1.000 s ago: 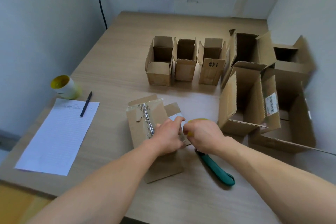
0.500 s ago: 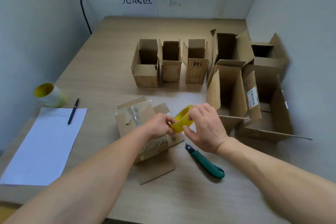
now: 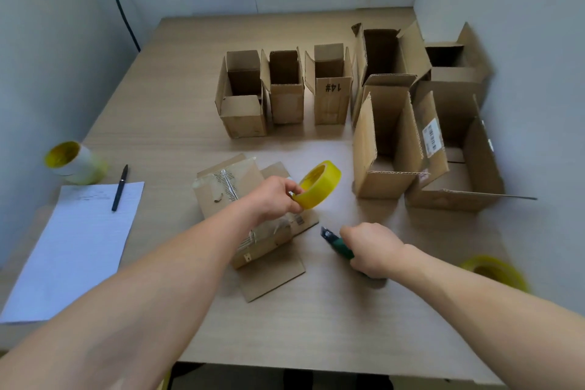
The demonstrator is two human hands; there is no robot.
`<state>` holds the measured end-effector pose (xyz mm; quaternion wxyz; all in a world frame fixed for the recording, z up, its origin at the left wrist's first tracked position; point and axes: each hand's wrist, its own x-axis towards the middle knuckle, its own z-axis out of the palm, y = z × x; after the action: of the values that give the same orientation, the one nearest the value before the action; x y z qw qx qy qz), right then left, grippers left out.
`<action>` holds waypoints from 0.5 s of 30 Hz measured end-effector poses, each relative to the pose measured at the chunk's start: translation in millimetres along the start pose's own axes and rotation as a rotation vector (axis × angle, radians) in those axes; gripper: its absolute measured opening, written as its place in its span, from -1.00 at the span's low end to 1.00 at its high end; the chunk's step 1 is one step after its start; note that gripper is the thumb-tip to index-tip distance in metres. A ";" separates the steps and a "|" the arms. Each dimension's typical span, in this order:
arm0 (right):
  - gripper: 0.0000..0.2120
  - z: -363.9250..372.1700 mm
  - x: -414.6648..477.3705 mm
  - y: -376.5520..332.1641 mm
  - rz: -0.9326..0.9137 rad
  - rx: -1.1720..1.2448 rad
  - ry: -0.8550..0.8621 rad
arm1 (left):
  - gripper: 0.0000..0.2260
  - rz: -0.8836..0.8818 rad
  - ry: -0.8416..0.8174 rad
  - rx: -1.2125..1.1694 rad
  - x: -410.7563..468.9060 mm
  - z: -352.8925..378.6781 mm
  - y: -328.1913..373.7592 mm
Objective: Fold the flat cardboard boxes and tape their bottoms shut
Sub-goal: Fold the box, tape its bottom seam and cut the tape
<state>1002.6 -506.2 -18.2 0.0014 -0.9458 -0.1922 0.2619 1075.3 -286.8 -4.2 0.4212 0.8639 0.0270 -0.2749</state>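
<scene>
Left hand: the left hand pinched the rim of a yellow roll of clear tape, which it held tilted, its hole facing the person.
Right hand: the right hand had its fingers curled round a green-handled utility knife low over the pale wooden table, blade end pointing to 11 o'clock.
Flat box: a flattened brown cardboard box with old tape strips and labels lay on the table beneath the left hand, at 9 o'clock from the knife.
Small boxes: three small open-topped brown cardboard boxes stood in a row at 12 o'clock from the flat box.
Large boxes: bigger open brown cardboard boxes clustered together at 2 o'clock.
Left edge: a white-and-yellow roll stood at 10 o'clock; a black pen lay on a lined white sheet at 8 o'clock.
Right edge: a second yellow roll, blurred, lay at 4 o'clock.
</scene>
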 end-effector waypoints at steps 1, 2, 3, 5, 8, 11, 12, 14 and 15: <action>-0.80 1.1 -1.2 -1.4 0.013 0.016 0.003 | -0.78 -0.001 0.003 0.000 0.2 -0.2 -0.2; -0.81 2.6 -3.1 -2.5 0.032 0.041 0.011 | -0.78 -0.002 0.005 -0.001 0.0 -0.4 -0.1; -0.82 3.6 -5.4 -3.2 0.054 0.075 0.019 | -0.78 -0.004 0.006 -0.001 -0.4 -0.3 0.3; -0.80 5.2 -11.1 -3.9 0.070 0.125 0.026 | -0.78 -0.008 0.008 0.007 -0.6 0.3 0.2; -0.66 10.8 -18.0 -6.0 0.028 0.126 0.005 | -0.79 -0.016 0.008 0.022 -1.1 1.2 0.6; -0.58 16.5 -17.3 -8.3 0.006 0.080 -0.031 | -0.79 -0.008 0.005 0.029 0.3 1.2 1.8; -0.59 18.5 -16.6 -9.0 0.001 0.073 -0.046 | -0.79 -0.004 0.005 0.031 0.3 0.9 2.1; -0.64 20.3 -15.7 -10.9 0.002 0.098 -0.078 | -0.78 0.002 0.004 0.033 0.6 0.7 1.8; -0.66 20.0 -15.4 -12.1 0.000 0.114 -0.084 | -0.78 0.002 0.005 0.033 0.4 0.6 1.6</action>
<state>976.1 -502.5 -26.6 0.0469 -0.9323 -0.1770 0.3121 1075.8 -288.3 -3.6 0.4071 0.8715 0.0227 -0.2725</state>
